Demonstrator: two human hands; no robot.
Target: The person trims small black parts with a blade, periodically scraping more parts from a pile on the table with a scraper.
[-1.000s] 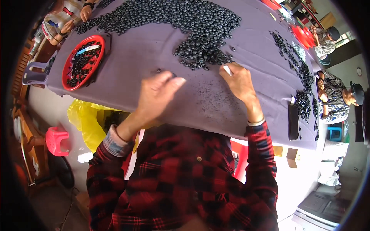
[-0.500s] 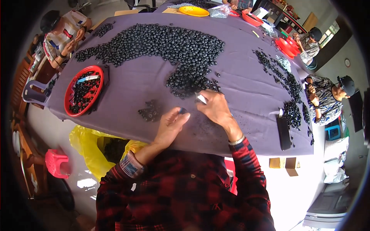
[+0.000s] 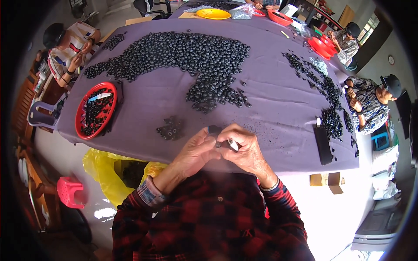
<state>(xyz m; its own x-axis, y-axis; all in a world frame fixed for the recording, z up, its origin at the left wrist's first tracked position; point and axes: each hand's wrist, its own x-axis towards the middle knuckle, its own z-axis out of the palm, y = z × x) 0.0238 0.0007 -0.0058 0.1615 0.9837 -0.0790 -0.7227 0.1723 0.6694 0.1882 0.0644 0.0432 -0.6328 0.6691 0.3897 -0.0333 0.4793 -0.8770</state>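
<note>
We pinch 1 small black bead (image 3: 217,144) (light, hard, probably slippery) between left hand (image 3: 196,152) fingertips; right hand (image 3: 246,150) pinches a thin tool (image 3: 233,145).

The small dark piece (image 3: 217,144) is mostly hidden between pinching fingers (image 3: 208,143).

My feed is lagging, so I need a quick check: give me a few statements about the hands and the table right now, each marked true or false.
1. Both hands meet over the table's near edge. True: left hand, right hand.
2. The red tray is empty. False: it holds small black parts.
3. The cloth is purple. True.
4. The yellow bag lies on the table. False: it hangs below the table's edge.
</note>
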